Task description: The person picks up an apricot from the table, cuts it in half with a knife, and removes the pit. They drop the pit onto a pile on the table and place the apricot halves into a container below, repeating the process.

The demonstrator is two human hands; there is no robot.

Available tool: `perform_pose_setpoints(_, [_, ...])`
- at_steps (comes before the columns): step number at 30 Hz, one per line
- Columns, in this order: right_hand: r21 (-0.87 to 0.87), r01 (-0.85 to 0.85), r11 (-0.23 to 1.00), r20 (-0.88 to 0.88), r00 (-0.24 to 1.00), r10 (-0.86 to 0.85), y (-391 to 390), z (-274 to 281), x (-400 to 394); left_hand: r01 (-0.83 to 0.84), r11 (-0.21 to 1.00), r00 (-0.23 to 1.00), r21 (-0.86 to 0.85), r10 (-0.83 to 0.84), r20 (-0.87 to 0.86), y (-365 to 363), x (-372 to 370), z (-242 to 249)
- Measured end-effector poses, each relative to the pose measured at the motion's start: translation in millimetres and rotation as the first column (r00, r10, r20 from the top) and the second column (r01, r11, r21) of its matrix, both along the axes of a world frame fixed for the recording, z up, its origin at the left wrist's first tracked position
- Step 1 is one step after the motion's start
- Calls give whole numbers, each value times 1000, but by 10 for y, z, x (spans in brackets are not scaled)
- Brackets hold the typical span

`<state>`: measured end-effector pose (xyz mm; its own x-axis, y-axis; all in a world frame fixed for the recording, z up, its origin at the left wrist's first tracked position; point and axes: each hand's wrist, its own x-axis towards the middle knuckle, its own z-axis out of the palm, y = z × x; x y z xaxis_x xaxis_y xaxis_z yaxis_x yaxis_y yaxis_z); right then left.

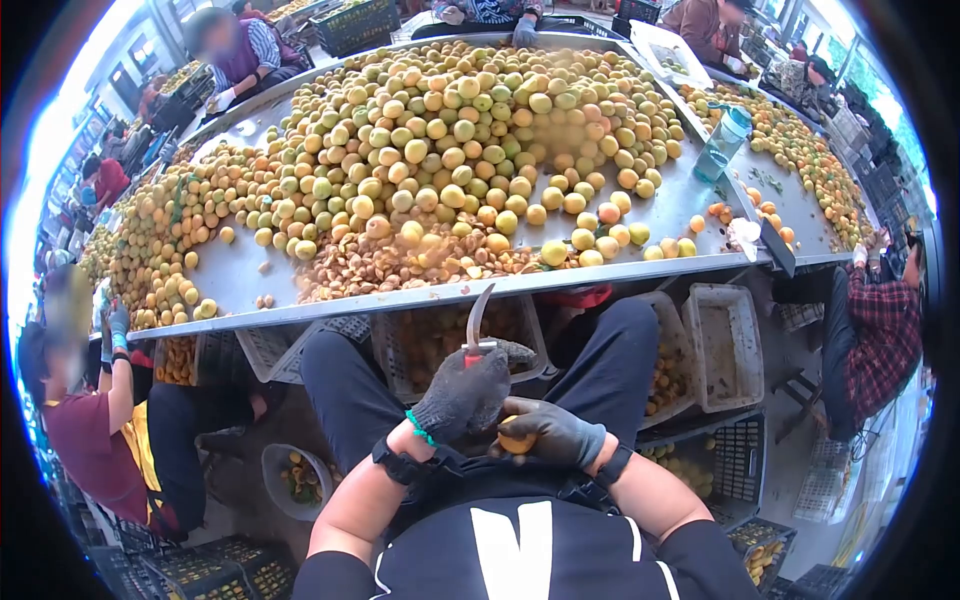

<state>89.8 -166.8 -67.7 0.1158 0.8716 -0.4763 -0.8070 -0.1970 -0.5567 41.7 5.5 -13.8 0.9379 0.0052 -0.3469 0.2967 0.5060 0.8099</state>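
Observation:
My left hand, in a dark grey work glove, is closed round the red handle of a knife. Its curved blade points up, away from me. In my right hand, also gloved, an orange apricot is gripped low over my lap, close beside the left hand. Beyond both hands, along the table's near edge, lies a heap of brown apricot pits. A large mound of yellow-green and orange apricots rises behind it.
A metal table spans the view, its rim just past my knees. A teal bottle stands at its right. Underneath are crates, including a white one; a white bucket sits lower left. Co-workers sit left and right.

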Motion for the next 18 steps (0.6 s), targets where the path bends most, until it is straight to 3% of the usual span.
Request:
perform_pose_setpoints(2, [83, -22, 996, 27, 999, 19, 30, 61, -27, 28, 1000, 1000, -3, -28, -1, -23, 16, 31])
perform_pose_setpoints(3, [158, -114, 981, -2, 993, 116, 37, -4, 6, 58, 997, 996, 58, -62, 64, -39, 19, 37])
perform_pose_setpoints(5, [188, -124, 974, -10, 992, 128, 26, -10, 14, 85, 989, 987, 120, -100, 127, -34, 27, 36])
perform_pose_setpoints(8, [172, -94, 981, 8, 996, 94, -5, 73, -12, 40, 999, 985, 32, -45, 168, 9, 14, 19])
perform_pose_setpoints(10, [128, -48, 991, 36, 998, 43, 6, 86, -11, -103, 983, 968, -149, 134, 213, -45, 44, 27])
perform_pose_setpoints(11, [55, 40, 998, 238, 970, -52, 33, 58, -5, -151, 977, 956, -148, 183, 228, -42, 85, -39])
perform_pose_setpoints(13, [-25, 242, 970, 623, 763, -175, 111, 29, 21, -224, 911, 913, -347, 320, 252, -94, 209, -187])
perform_pose_setpoints(14, [-21, 234, 972, 620, 766, -170, 140, 61, 32, -255, 869, 901, -423, 372, 221, -70, 246, -196])
perform_pose_setpoints(16, [23, 377, 926, 157, 913, -375, 151, 188, 18, -316, 839, 899, -444, 415, 144, -16, 284, -87])
perform_pose_setpoints(17, [51, 472, 880, -151, 875, -460, 125, 214, 12, -367, 807, 893, -462, 445, 68, 2, 300, -24])
perform_pose_setpoints(18, [50, 469, 882, -152, 876, -458, 79, 167, 54, -370, 806, 892, -462, 448, 67, 25, 307, -10])
